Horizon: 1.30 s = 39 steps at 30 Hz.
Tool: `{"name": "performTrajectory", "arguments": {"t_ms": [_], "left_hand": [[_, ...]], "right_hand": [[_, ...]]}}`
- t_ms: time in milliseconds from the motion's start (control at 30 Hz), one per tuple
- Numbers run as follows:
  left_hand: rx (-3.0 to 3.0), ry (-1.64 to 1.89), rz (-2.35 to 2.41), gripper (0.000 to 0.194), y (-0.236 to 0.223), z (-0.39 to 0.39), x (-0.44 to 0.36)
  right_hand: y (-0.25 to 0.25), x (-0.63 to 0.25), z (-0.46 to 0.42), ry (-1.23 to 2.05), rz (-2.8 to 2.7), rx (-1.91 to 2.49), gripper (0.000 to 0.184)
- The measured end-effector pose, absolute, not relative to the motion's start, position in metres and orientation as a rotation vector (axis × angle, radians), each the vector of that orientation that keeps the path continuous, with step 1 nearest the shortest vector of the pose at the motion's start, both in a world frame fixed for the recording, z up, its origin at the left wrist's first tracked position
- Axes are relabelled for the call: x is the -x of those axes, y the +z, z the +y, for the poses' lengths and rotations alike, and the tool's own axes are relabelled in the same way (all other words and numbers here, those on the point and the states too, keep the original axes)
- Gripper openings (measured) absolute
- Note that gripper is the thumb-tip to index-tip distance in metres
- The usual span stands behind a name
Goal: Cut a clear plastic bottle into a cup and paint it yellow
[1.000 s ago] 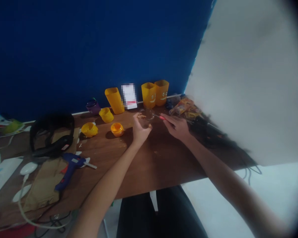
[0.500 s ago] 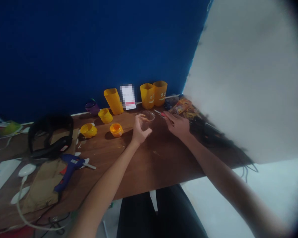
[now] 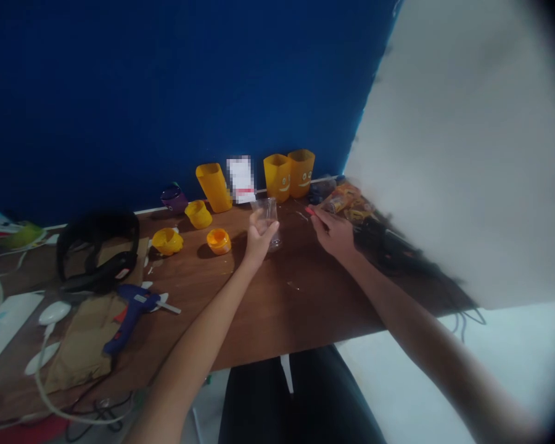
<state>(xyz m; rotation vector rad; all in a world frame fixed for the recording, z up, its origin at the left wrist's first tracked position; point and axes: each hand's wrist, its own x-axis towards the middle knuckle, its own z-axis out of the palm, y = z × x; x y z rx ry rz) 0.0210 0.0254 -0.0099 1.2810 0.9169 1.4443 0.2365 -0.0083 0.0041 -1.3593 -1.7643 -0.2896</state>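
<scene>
My left hand (image 3: 260,238) is closed around a clear plastic cup (image 3: 269,219) that stands upright on the brown wooden table (image 3: 277,302). My right hand (image 3: 333,235) is just to its right, fingers pinched on a thin tool with a red handle (image 3: 308,211), its tip pointing left toward the cup. An open orange paint pot (image 3: 219,240) sits to the left of my left hand.
Yellow cups (image 3: 288,175) and a tilted one (image 3: 213,187) line the blue wall. A yellow lid (image 3: 167,240), black headphones (image 3: 97,251), a blue glue gun (image 3: 132,309), cardboard and white cables lie left. Snack packets (image 3: 345,200) and black cords sit right.
The clear cup has gone from tilted and lifted to upright on the table in my left hand. My right hand has shifted slightly with the red-handled tool.
</scene>
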Motion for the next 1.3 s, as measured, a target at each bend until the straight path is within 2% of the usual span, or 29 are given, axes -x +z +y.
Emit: {"name": "performTrajectory", "arguments": {"t_ms": [233,333,600,933,1300], "left_hand": [[-1.571,1.516,1.09,0.059,-0.007,0.022,-0.021],[-1.701,1.58,1.26,0.053,-0.006,0.019,-0.021],[-2.083,1.565,1.733,0.055,-0.005,0.01,-0.018],[-2.229,1.575,1.704,0.042,-0.002,0.008,-0.014],[-2.277,1.583,1.567,0.048,-0.004,0.008,-0.013]], "right_hand": [[0.005,-0.235,-0.01,-0.245,-1.794,1.324,0.039],[0.007,-0.234,-0.011,-0.225,-1.817,1.301,0.039],[0.012,-0.224,-0.02,-0.282,-1.953,1.191,0.036],[0.008,-0.229,-0.015,-0.24,-1.933,1.29,0.034],[0.007,-0.232,-0.016,-0.49,-1.914,1.385,0.035]]}}
